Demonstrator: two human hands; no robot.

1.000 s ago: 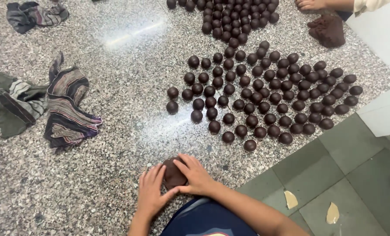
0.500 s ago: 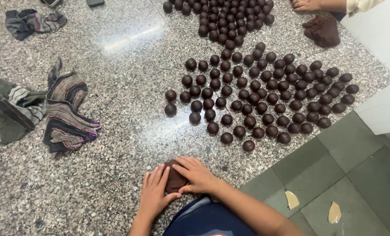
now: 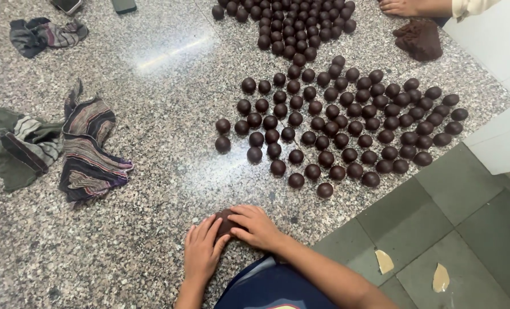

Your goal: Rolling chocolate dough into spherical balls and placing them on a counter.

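Down at the near edge of the speckled granite floor [image 3: 123, 240], the left hand [image 3: 202, 252] and right hand [image 3: 259, 226] cup a dark brown lump of dough [image 3: 225, 222], fingers curved and pressed against it from both sides. Most of the lump is covered, so its shape is hard to tell. Beyond it lie rows of dark rolled balls [image 3: 335, 123]. Striped cloths [image 3: 89, 151] lie crumpled to the left.

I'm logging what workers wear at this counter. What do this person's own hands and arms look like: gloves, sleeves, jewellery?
Both the left hand and the right hand are bare, with no gloves, rings or watch visible. The forearms are uncovered, with no sleeves showing. A dark blue garment with a lighter trim lies below them.
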